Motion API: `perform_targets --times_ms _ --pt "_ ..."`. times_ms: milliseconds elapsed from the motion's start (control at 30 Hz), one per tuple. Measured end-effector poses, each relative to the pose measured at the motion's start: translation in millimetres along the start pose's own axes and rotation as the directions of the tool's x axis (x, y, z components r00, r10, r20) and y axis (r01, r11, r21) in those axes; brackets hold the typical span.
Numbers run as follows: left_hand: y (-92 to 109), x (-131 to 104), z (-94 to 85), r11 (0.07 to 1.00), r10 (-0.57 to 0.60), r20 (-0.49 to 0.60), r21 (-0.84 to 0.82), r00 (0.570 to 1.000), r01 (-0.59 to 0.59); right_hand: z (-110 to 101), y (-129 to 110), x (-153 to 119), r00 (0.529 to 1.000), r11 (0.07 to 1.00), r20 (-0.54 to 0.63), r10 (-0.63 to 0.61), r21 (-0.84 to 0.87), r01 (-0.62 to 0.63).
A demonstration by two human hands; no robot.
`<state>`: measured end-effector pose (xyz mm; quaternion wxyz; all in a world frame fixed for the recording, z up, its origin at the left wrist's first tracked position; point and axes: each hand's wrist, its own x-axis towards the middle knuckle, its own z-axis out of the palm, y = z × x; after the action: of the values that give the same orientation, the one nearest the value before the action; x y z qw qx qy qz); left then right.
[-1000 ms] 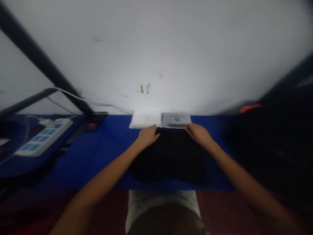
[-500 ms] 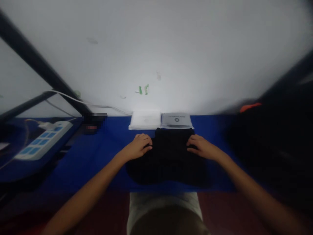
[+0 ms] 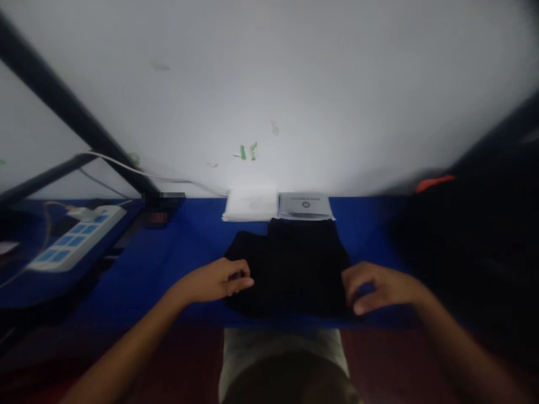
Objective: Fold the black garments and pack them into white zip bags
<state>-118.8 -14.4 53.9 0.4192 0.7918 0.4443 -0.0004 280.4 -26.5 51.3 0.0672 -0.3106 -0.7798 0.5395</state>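
A black garment (image 3: 298,269), perhaps shorts, lies spread flat on the blue tabletop (image 3: 160,269) in front of me. Over its left edge is my left hand (image 3: 225,279), fingers bent and thumb apart from them, with no cloth visibly gripped. My right hand (image 3: 377,286) is at the lower right edge of the garment. Its fingers curl downward, and blue tabletop shows through the gap between thumb and forefinger. Whether the fingertips touch the cloth is hard to tell in the dim light.
Behind the garment, against the wall, lie a white stack (image 3: 250,205) and a printed grey packet (image 3: 306,206). A power strip (image 3: 80,238) with plugged-in cables sits at left. At right is a large dark mass (image 3: 471,252) with an orange patch (image 3: 435,183).
Both hands have come down toward me and outward from the garment's upper sides, the right one farther. The garment's upper left corner is now uncovered. The garment stays in place.
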Motion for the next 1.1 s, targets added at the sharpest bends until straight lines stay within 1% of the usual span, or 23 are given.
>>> perform_targets --times_ms 33,100,167,200,267,300,333,367,400,433,467,500,533,567,600,633,733,833,933,967,1033,1100 --pt "-8.2 3.5 1.8 0.996 -0.069 -0.044 0.047 0.997 0.071 4.7 1.3 1.9 0.999 0.999 0.010 0.030 -0.025 -0.030" --pt "-23.0 11.0 2.9 0.969 -0.161 -0.178 0.156 0.971 0.189 12.8 4.0 5.9 0.996 0.991 -0.013 0.088 -0.104 -0.089" --pt "-30.6 17.5 1.2 0.923 -0.194 -0.308 0.264 0.931 0.280 17.2 6.9 9.5 0.990 0.974 -0.053 0.133 -0.176 -0.141" --pt "-30.5 20.3 -0.1 0.896 -0.198 -0.359 0.312 0.912 0.317 17.1 8.9 11.4 0.985 0.968 -0.071 0.156 -0.185 -0.167" --pt "-22.5 25.7 -1.2 0.855 -0.161 -0.440 0.385 0.884 0.347 11.0 16.1 17.5 0.972 0.969 -0.142 0.188 -0.133 -0.207" --pt "-15.2 28.8 -0.1 0.855 -0.104 -0.466 0.409 0.879 0.318 4.6 21.8 22.3 0.956 0.971 -0.217 0.195 -0.094 -0.219" --pt "-6.5 32.6 2.5 0.869 -0.013 -0.471 0.430 0.882 0.243 -3.9 29.0 28.5 0.925 0.970 -0.320 0.205 -0.057 -0.234" --pt "2.7 37.3 6.9 0.884 0.101 -0.456 0.449 0.884 0.130 -14.1 37.5 36.0 0.864 0.967 -0.460 0.206 -0.040 -0.252" --pt "11.6 42.9 12.9 0.884 0.229 -0.415 0.467 0.881 -0.010 -25.7 47.0 44.7 0.762 0.953 -0.618 0.193 -0.067 -0.296" --pt "19.4 49.4 20.3 0.865 0.348 -0.344 0.476 0.872 -0.158 -37.8 56.7 54.0 0.628 0.918 -0.754 0.192 -0.089 -0.387" --pt "25.6 56.6 28.4 0.837 0.431 -0.274 0.476 0.860 -0.268 -49.8 66.2 63.5 0.500 0.876 -0.836 0.225 -0.051 -0.480" --pt "29.6 64.4 36.8 0.816 0.470 -0.218 0.478 0.855 -0.327 -61.0 74.7 72.7 0.397 0.847 -0.871 0.290 0.040 -0.530" --pt "31.3 72.3 44.7 0.804 0.480 -0.187 0.484 0.857 -0.345 -71.0 82.0 81.1 0.327 0.835 -0.877 0.352 0.137 -0.533" --pt "31.0 79.9 51.7 0.803 0.468 -0.174 0.493 0.867 -0.334 -79.4 87.8 88.4 0.302 0.830 -0.876 0.376 0.174 -0.529" --pt "29.0 86.9 57.5 0.804 0.450 -0.172 0.504 0.876 -0.314 -86.1 92.2 94.1 0.291 0.833 -0.869 0.401 0.213 -0.511" --pt "25.9 92.8 61.9 0.806 0.432 -0.175 0.515 0.885 -0.292 -91.1 95.3 98.4 0.297 0.841 -0.861 0.414 0.237 -0.487" --pt "15.9 102.9 68.4 0.800 0.414 -0.185 0.540 0.891 -0.260 -97.9 99.5 103.5 0.334 0.868 -0.828 0.451 0.319 -0.381" --pt "11.3 105.2 70.0 0.787 0.429 -0.186 0.556 0.884 -0.265 -97.4 98.0 102.8 0.370 0.873 -0.791 0.487 0.433 -0.223" --pt "11.3 106.5 71.1 0.775 0.439 -0.186 0.573 0.879 -0.266 -95.8 89.1 101.5 0.397 0.866 -0.789 0.470 0.498 -0.036" --pt "11.6 107.5 71.3 0.772 0.440 -0.184 0.577 0.879 -0.265 -96.0 84.4 100.7 0.409 0.861 -0.793 0.451 0.507 0.034" --pt "12.1 110.2 71.4 0.771 0.438 -0.183 0.580 0.880 -0.263 -98.2 73.5 97.8 0.431 0.814 -0.813 0.392 0.524 0.249" --pt "12.4 113.6 70.7 0.774 0.437 -0.181 0.575 0.881 -0.265 -102.9 61.7 92.6 0.429 0.691 -0.847 0.315 0.515 0.508"
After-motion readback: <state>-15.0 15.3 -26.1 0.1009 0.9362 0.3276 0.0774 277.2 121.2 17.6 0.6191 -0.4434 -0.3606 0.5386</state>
